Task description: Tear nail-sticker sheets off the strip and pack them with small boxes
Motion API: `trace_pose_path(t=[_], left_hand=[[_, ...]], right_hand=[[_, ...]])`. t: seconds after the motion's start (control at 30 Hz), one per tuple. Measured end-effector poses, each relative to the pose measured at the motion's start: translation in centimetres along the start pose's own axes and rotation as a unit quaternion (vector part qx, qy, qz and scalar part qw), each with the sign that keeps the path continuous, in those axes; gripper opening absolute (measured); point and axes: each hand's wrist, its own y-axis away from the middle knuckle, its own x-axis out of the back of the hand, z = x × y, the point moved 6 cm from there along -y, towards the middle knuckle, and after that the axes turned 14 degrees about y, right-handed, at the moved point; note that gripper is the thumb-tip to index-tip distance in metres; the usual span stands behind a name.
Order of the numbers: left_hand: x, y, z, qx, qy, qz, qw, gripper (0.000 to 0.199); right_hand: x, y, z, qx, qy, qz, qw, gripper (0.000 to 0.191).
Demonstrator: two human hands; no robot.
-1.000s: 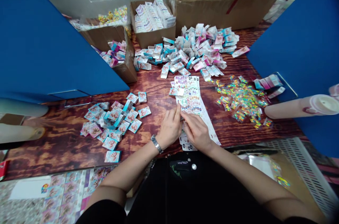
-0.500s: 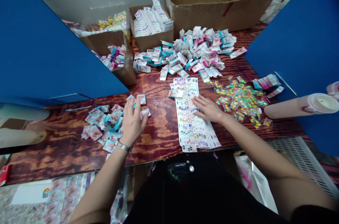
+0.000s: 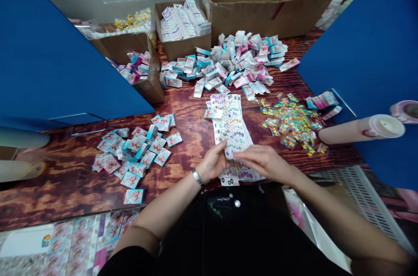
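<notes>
Sheets (image 3: 231, 126) of printed motifs run lengthwise to the worktop's (image 3: 189, 165) front edge, left hand (image 3: 214, 162) cupped, right hand (image 3: 266, 160) slanting in, both over the near half. Whether either pinches paper, I can't tell; small cartons (image 3: 233, 60) heap toward the back edge.

My feed: left hand (image 3: 216, 163) at six, right hand (image 3: 267, 162) at four, close together over printed sheets (image 3: 229, 124); I can't make out their grip. Closed boxes (image 3: 134, 142) heaped at eight, open boxes (image 3: 225, 69) at twelve, packets (image 3: 289, 120) at three, big carton (image 3: 251, 20) at one.
</notes>
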Motion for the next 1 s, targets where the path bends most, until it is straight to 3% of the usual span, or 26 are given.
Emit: trace_pose_path(t=[0.1,0.23,0.3,0.4,0.53,0.6,0.67,0.77,0.87,0.93,1.0], left_hand=[[-0.4,-0.2,1.8,-0.087,-0.011,0.015,0.996,0.029],[-1.2,1.1,2.8,-0.152,-0.127,-0.033,0.980,0.034],[-1.5,1.8,2.7,-0.163,-0.211,-0.069,0.961,0.038],[-1.4,2.4,2.5,-0.155,-0.260,-0.078,0.950,0.037],[-1.4,2.6,2.7,-0.129,-0.101,-0.064,0.984,0.041],[-1.9,2.8,3.0,-0.121,-0.044,-0.089,0.988,0.050],[-2.5,3.0,3.2,-0.114,-0.022,-0.124,0.985,0.056],[-2.7,3.3,3.2,-0.115,-0.037,-0.146,0.982,0.045],[-2.2,3.4,3.3,-0.129,-0.160,-0.141,0.968,0.036],[-1.8,3.4,3.4,-0.144,-0.292,-0.125,0.937,0.034],[-1.3,3.3,3.7,-0.163,-0.389,-0.104,0.901,0.032]], right_hand=[[1.1,0.0,-1.8,-0.018,-0.057,-0.009,0.998,0.027],[2.2,-0.9,1.5,-0.174,-0.028,0.117,0.977,0.023],[2.2,-1.4,2.9,-0.211,0.005,0.162,0.964,0.022],[2.0,-2.0,2.8,-0.189,0.052,0.206,0.959,0.022],[0.7,-2.3,-1.0,-0.018,0.170,0.193,0.966,0.030],[-0.5,-2.0,-2.6,0.061,0.240,0.165,0.955,0.031],[-1.4,-1.7,-3.1,0.087,0.278,0.158,0.943,0.031],[-1.7,-1.6,-2.6,0.070,0.248,0.165,0.952,0.030],[-1.6,-1.7,-1.0,-0.017,0.123,0.146,0.981,0.030],[-1.8,-1.7,-0.1,-0.090,0.065,0.142,0.984,0.030],[-2.4,-1.7,0.1,-0.123,0.072,0.142,0.980,0.030]])
